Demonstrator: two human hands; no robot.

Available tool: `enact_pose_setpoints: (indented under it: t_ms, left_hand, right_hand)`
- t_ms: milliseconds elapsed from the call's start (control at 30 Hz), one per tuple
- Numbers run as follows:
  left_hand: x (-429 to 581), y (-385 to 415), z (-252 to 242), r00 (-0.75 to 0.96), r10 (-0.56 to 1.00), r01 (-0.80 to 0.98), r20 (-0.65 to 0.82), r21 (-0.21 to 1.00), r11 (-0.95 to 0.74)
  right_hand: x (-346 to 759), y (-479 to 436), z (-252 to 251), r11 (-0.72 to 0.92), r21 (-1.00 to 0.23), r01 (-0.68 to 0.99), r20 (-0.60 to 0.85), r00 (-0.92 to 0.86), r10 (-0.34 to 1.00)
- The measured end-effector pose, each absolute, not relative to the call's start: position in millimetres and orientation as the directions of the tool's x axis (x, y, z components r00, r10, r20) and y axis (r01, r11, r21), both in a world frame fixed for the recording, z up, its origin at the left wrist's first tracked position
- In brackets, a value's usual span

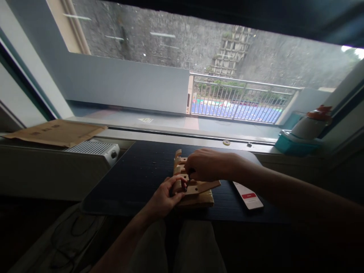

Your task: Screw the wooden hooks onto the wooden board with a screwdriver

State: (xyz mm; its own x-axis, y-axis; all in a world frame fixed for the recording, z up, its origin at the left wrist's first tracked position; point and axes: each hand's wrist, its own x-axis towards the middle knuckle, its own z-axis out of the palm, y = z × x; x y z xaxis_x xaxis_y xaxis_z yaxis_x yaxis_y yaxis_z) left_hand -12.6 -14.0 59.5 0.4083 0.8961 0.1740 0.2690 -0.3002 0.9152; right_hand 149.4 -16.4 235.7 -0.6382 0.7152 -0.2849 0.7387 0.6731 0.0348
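A wooden rack-like piece (209, 185) with curved hook ends and dark holes lies on a thicker wooden block (209, 201) in front of me. My left hand (166, 195) is closed around its near curved end, thumb and fingers pinching close to a hole. Above it, my right hand (203, 165) is wrapped round the dark handle of a thin tool (189, 181) that looks like a screwdriver. The tool points down at the wood beside my left fingertips. Its tip is too small and dark to make out, and my right hand hides part of the wood.
Both pieces rest on a dark table (127, 178). A phone (248, 196) with a lit screen lies to the right. A tape roll (226, 142) and a teal box (297, 144) with a bottle (311, 123) stand along the windowsill. At left, a brown envelope (57, 132) lies by a white heater (95, 148).
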Motion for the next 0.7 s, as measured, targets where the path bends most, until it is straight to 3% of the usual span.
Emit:
enact_pose_setpoints:
  t_ms: [467,700]
  left_hand:
    - [-12.8,-17.5,60.8,0.424,0.879,0.250,0.219,0.904,-0.346]
    - [-9.4,-19.0,61.3,0.389,0.898,0.217,0.205,0.927,-0.305]
  right_hand:
    - [140.3,-18.7,232.0,0.654,0.089,0.751,-0.307,-0.604,0.735]
    - [145.5,-12.6,220.4,0.685,0.004,0.728,-0.287,-0.656,0.698]
